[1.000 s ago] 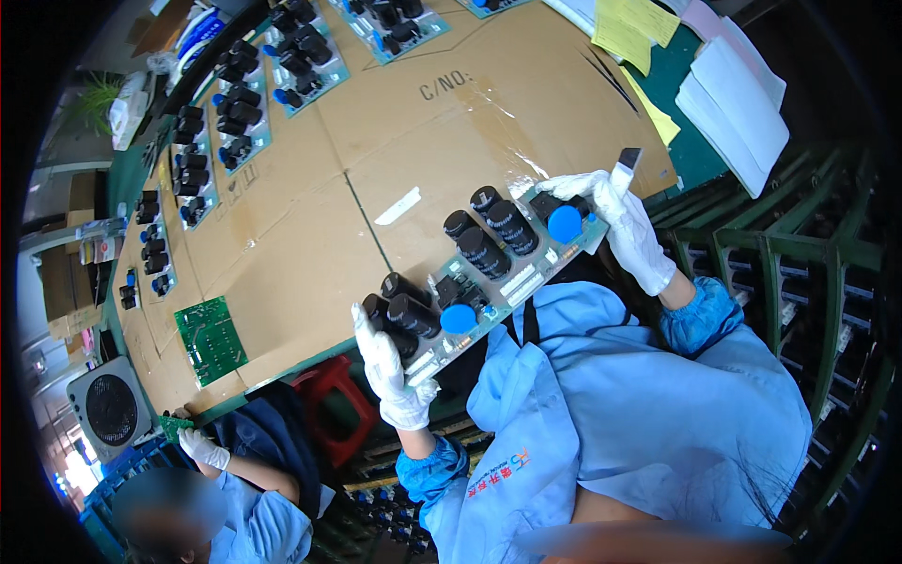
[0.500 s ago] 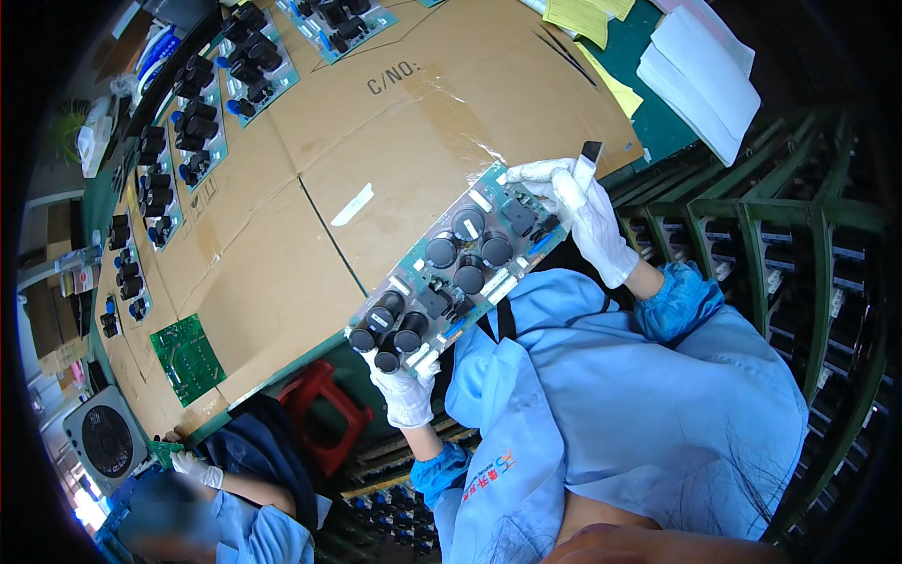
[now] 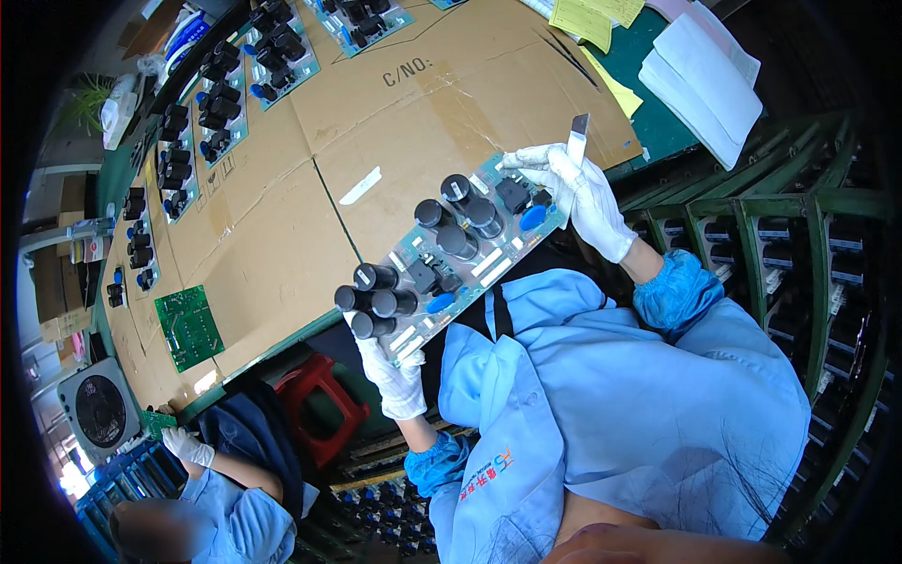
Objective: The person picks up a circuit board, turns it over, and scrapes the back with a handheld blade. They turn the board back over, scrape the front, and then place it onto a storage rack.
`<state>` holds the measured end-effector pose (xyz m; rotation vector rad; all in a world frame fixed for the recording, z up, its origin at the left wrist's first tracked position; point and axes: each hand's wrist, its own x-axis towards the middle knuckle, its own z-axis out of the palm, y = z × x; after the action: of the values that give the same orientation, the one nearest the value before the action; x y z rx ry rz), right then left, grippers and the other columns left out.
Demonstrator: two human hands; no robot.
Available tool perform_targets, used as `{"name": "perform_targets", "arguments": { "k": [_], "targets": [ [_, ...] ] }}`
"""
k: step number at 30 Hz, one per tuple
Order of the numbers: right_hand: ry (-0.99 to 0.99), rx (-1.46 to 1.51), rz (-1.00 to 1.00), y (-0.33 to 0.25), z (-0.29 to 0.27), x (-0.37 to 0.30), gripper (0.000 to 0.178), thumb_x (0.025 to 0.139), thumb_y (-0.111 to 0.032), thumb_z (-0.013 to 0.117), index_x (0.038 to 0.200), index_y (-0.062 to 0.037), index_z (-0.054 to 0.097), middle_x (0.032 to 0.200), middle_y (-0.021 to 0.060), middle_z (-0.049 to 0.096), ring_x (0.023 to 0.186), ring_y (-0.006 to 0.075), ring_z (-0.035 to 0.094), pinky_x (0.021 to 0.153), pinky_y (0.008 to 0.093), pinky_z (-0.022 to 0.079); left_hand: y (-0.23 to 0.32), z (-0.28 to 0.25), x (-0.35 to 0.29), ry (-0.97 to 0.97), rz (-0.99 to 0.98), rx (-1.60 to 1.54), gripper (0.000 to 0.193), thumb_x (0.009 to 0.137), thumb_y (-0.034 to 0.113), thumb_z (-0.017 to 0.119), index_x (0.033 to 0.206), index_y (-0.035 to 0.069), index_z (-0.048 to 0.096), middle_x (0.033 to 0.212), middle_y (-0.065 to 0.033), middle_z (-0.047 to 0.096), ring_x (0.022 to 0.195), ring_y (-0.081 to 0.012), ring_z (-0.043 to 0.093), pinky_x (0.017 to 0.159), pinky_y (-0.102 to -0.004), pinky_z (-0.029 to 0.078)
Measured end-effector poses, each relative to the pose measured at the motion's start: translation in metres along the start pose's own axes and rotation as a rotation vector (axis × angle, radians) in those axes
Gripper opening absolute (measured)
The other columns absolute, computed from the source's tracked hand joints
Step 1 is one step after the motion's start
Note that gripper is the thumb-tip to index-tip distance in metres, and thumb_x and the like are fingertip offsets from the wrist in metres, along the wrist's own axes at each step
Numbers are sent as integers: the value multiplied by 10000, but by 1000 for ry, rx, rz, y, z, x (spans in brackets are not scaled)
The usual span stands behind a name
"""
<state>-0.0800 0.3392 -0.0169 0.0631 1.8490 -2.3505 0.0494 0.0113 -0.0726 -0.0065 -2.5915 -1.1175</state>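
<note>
A long circuit board [image 3: 465, 270] with tall black capacitors and blue disc parts slants across the middle of the head view, raised near the front edge of the cardboard-covered table. My left hand [image 3: 393, 381], in a white glove, is closed on its lower left end; capacitors hide part of the fingers. At the upper right end, my white-gloved right hand [image 3: 584, 205] grips the board. A flat white tool with a dark grey tip [image 3: 578, 134] also sticks up from between that hand's fingers; its kind I cannot make out.
Cardboard [image 3: 272, 244] covers the table, with several populated boards [image 3: 221, 113] along its far left side. A bare green board [image 3: 189, 328] lies near the edge. Papers [image 3: 700, 80] lie far right, beside a green rack [image 3: 808, 207]. A red stool [image 3: 322, 409] and a co-worker [image 3: 230, 508] are at left.
The board has tilted in my hands, so its capacitors show more from the side and the blue discs face me. My left hand has shifted slightly left. The co-worker's hand has moved slightly.
</note>
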Motion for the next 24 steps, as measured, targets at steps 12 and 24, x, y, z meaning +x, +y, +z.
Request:
{"name": "perform_targets", "arguments": {
  "k": [12, 24],
  "targets": [
    [-19, -44, 29, -10, -4, -2, 497, 1014, -391, 391, 1231, 21, 563, 1241, 133, 618, 1110, 182, 571, 818, 263, 407, 14, -8, 10, 108, -92, -77, 790, 925, 595, 503, 1373, -51, 439, 1225, -203, 606, 1090, -274, 610, 938, -377, 461],
    [-45, -132, -75, -3, -6, -3, 453, 1017, -393, 410, 1256, -41, 567, 1274, 99, 570, 1137, 229, 565, 964, 333, 441, 35, -13, 24, 99, -169, -97, 767, 952, 583, 458, 1364, -64, 448, 1219, -197, 612, 1077, -257, 607, 940, -375, 457]
  ]
}}
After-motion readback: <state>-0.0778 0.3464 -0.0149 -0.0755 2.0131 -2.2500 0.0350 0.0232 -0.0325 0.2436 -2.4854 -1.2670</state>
